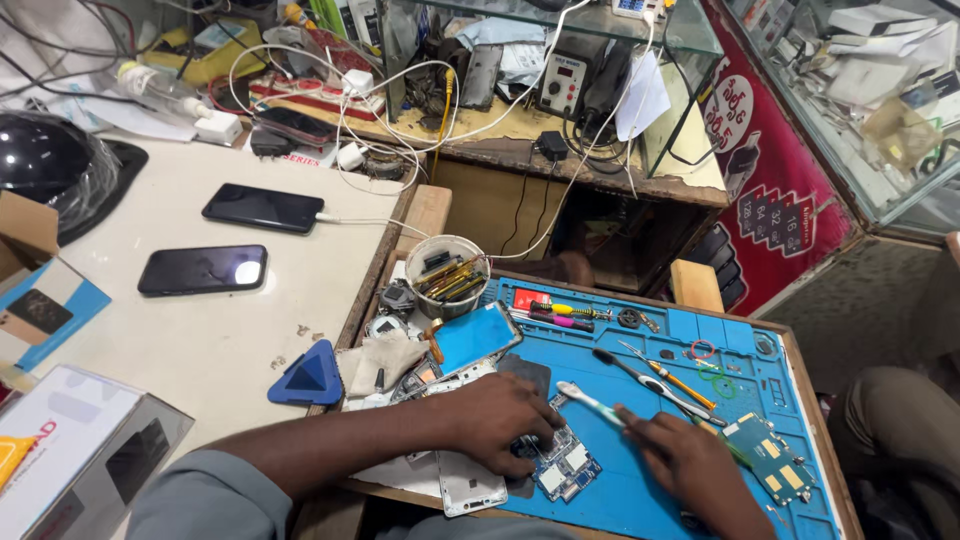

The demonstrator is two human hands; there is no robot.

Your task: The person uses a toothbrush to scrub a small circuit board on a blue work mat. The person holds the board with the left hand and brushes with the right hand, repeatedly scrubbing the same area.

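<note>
At lower centre, the left hand [497, 412] presses flat, fingers curled down, on a small circuit board [563, 467] lying on the blue work mat [640, 490]. The right hand [685, 462] pinches a white toothbrush [590, 402] over it. Bare mat lies between them; a second board [768, 455] sits near the mat's right edge.
</note>
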